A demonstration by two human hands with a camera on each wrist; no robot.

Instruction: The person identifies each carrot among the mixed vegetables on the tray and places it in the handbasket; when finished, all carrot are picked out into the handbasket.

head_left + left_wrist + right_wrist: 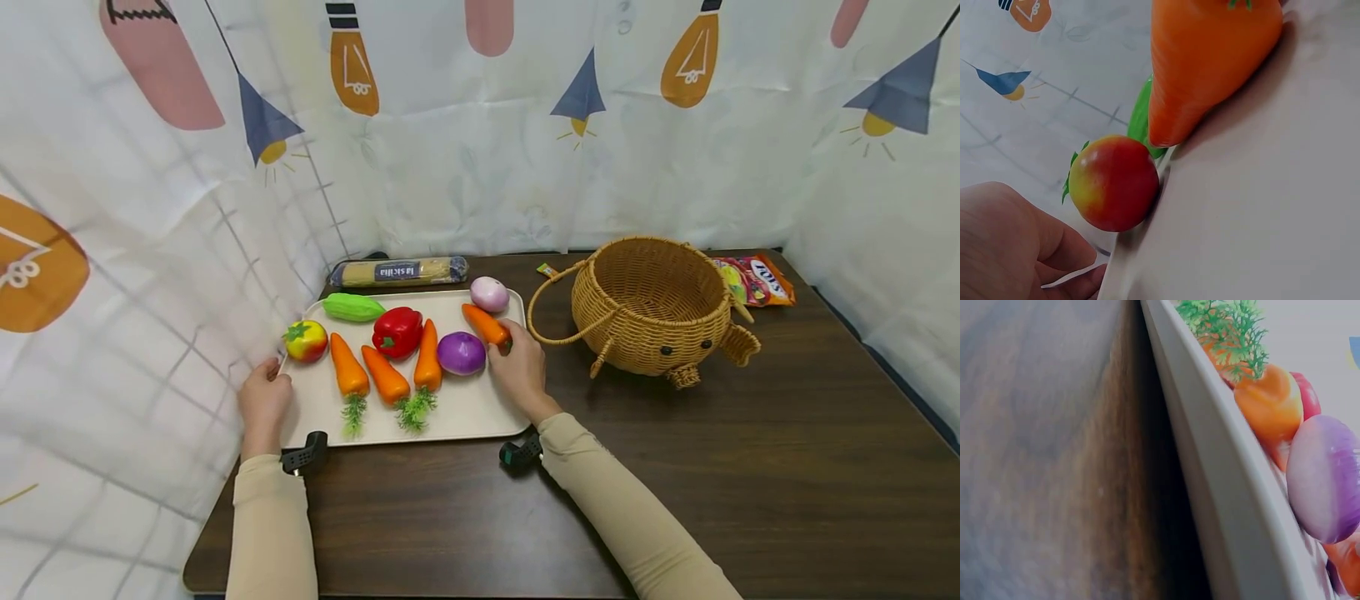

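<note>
On the left, my left hand (264, 400) holds the rim of a white tray (465, 421), with thumb and fingertips right at the edge. A red-and-yellow tomato-like fruit (306, 341) sits just past these fingers, and in the left wrist view a carrot (1204, 62) lies close by. My right hand (519, 371) pinches the thick end of another carrot (483, 322) at the tray's right side; its leafy top is hidden. Beside it are a purple onion (461, 353) and a pale pink onion (490, 294). The right wrist view shows no hand, only tray edge and vegetables.
The tray also bears a red bell pepper (398, 332), a green ridged vegetable (352, 307) and several carrots. A spaghetti pack (399, 272) lies behind it. Right of the tray stands a wicker basket (637, 333) with its handle lowered leftward; a candy bag (757, 281) lies behind.
</note>
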